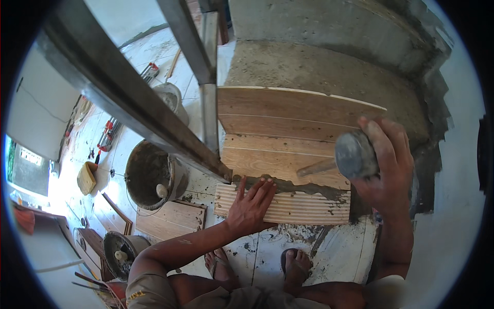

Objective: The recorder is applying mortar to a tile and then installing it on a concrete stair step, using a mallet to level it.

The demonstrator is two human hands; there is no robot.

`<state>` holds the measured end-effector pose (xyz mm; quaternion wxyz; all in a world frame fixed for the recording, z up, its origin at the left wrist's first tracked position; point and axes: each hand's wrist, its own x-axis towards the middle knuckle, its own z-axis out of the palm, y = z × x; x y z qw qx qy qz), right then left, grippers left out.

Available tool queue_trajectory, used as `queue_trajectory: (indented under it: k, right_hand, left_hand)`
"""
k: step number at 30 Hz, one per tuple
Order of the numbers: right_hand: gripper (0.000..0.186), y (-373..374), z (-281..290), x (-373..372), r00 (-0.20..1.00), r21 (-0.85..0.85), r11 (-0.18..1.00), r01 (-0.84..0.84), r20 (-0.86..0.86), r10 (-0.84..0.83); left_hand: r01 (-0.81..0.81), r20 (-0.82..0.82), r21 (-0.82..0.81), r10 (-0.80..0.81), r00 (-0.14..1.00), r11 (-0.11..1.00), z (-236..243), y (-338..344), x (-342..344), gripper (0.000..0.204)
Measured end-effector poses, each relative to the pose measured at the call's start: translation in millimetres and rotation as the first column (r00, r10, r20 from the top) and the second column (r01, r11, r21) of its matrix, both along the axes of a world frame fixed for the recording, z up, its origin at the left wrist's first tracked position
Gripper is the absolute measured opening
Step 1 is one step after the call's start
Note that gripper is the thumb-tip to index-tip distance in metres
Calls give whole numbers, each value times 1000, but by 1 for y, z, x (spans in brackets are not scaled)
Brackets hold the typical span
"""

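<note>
Wood-look tiles on the step: matt, grained, tan. Ribbed strip along the step's front edge: pale, grooved, smeared with grey mortar, wet and coarse. Mallet in right hand: dull grey rubber head, wooden handle. Left hand flat on the ribbed strip. Bare step behind: rough cement. Bucket: mortar-crusted. Rail: matt grey metal. Floor: glossy white tile, spattered.

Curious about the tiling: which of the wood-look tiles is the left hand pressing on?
The left hand presses the ribbed pale tile on the step's front face, below the mortar line; the smooth brown tiles lie flat above.
</note>
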<state>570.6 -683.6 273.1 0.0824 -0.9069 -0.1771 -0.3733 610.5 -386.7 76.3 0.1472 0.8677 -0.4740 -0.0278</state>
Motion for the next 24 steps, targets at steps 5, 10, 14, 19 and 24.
queue_trajectory:
  k: [5,10,14,19,24]
  right_hand:
    - [76,-11,1,1,998,40,998,45,44,-47]
    - [74,-32,12,-11,983,35,994,107,150,-111]
    - [77,-41,-6,-11,952,90,991,102,279,-123]
    - [78,-39,-9,-20,985,42,986,163,49,-165]
    - [73,-43,6,-47,979,85,995,49,193,-64]
  left_hand:
    - [-15,48,25,14,999,1000,-3,-2,0,108]
    - [8,61,20,-9,998,1000,7,-6,-2,110]
    - [-6,63,26,5,998,1000,4,-14,-4,111]
    - [-10,78,22,9,997,1000,4,-11,-5,111]
    - [-65,70,51,61,996,997,10,-8,-6,110]
